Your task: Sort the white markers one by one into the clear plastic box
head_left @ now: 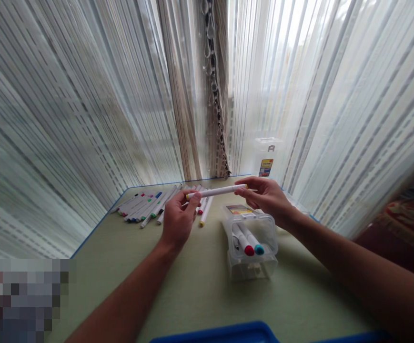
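Yellow-ended white marker (pixel 217 191) runs crosswise, left hand (pixel 178 216) to right hand (pixel 266 197).

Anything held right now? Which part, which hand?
A white marker, held at both ends: left hand pinches one yellow-tipped end, right hand the other.

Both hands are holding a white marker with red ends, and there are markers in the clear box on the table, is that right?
The head view shows the white marker has yellow ends, not red. The left hand and right hand do hold it, and markers lie in the clear box.
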`<action>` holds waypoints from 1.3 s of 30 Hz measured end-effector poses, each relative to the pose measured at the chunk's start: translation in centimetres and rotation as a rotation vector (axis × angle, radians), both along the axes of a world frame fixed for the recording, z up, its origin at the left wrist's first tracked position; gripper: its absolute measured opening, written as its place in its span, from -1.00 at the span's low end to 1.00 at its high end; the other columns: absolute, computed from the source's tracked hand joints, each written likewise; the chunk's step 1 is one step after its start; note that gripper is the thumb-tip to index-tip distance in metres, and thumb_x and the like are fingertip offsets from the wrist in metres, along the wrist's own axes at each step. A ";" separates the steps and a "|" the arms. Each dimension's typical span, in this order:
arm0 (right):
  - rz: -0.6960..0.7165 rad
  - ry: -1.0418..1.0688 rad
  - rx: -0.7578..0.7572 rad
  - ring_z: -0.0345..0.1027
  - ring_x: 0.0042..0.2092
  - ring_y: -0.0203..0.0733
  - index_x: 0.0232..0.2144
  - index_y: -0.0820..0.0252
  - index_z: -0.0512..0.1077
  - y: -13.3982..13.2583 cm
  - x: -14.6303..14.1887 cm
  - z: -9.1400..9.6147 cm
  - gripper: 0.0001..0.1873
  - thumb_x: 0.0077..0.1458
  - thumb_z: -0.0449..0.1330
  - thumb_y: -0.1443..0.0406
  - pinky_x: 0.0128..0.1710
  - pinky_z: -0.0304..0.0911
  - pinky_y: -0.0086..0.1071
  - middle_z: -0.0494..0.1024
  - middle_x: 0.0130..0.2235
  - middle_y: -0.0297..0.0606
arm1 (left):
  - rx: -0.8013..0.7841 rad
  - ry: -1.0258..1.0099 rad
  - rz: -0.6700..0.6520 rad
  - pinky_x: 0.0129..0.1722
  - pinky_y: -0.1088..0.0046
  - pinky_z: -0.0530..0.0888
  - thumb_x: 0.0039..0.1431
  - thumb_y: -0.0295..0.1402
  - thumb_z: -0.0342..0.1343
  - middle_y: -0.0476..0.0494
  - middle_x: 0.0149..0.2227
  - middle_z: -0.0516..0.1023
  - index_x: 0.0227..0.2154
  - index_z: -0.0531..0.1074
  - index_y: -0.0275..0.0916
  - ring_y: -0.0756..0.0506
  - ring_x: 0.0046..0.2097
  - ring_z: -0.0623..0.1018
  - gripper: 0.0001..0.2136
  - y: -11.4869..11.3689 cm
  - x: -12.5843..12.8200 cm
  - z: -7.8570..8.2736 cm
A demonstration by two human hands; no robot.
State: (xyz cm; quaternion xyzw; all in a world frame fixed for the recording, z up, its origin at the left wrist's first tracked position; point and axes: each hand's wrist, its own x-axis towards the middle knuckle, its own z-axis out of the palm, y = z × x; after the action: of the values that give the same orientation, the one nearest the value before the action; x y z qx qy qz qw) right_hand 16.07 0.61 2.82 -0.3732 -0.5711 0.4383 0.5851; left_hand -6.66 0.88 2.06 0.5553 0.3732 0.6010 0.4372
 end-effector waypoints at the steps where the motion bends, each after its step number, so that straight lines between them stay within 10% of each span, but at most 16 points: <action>1: -0.004 0.000 -0.001 0.14 -0.61 -0.45 -0.23 0.27 0.59 0.0 0.0 0.0 -0.59 -0.11 0.48 0.15 -0.65 -0.02 -0.46 0.48 -0.50 -0.36 | 0.001 -0.001 -0.001 -0.69 0.65 0.20 0.11 -0.22 0.28 0.04 -0.52 0.43 -0.25 0.49 -0.36 0.15 -0.64 0.27 -0.71 0.0 0.0 0.0; 39: -0.081 -0.058 -0.017 0.10 -0.63 -0.43 -0.41 0.24 0.54 -0.5 -0.4 0.1 -0.56 -0.24 0.53 0.08 -0.68 -0.04 -0.47 0.37 -0.62 -0.42 | -0.021 0.047 0.002 -0.59 0.60 0.28 -0.03 -0.19 0.36 0.01 -0.50 0.48 -0.33 0.47 -0.31 0.08 -0.55 0.38 -0.68 -0.3 0.4 -0.1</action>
State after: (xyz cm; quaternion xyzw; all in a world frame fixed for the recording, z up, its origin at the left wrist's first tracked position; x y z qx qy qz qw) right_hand 15.63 0.15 2.90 -0.4135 -0.5686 0.4083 0.5823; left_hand -6.29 0.57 1.92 0.5643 0.3902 0.5841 0.4337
